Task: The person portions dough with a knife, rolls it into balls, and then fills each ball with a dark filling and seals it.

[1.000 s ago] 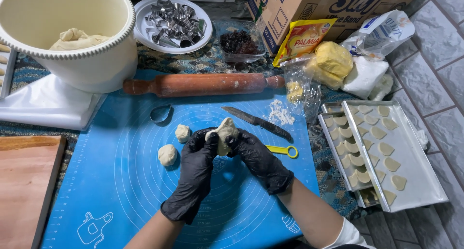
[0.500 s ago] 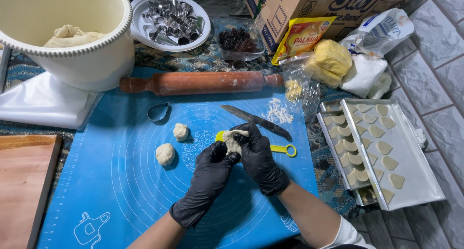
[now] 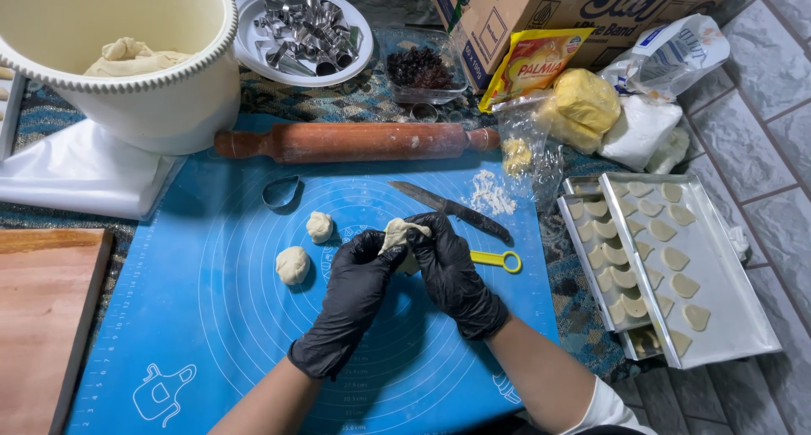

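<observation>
Both black-gloved hands, left (image 3: 359, 274) and right (image 3: 443, 262), pinch soft pale dough lump (image 3: 397, 231); two smooth dough balls (image 3: 293, 264) at nine o'clock on blue mat (image 3: 211, 317).

A single head-worn view looks steeply down from above the near edge of the blue mat (image 3: 211, 342), facing away from the person. It sits close: the mat fills the middle of the frame, the forearms enter from below it, a white bucket (image 3: 160, 106) and a cardboard box (image 3: 549, 13) are cut off beyond it.
</observation>
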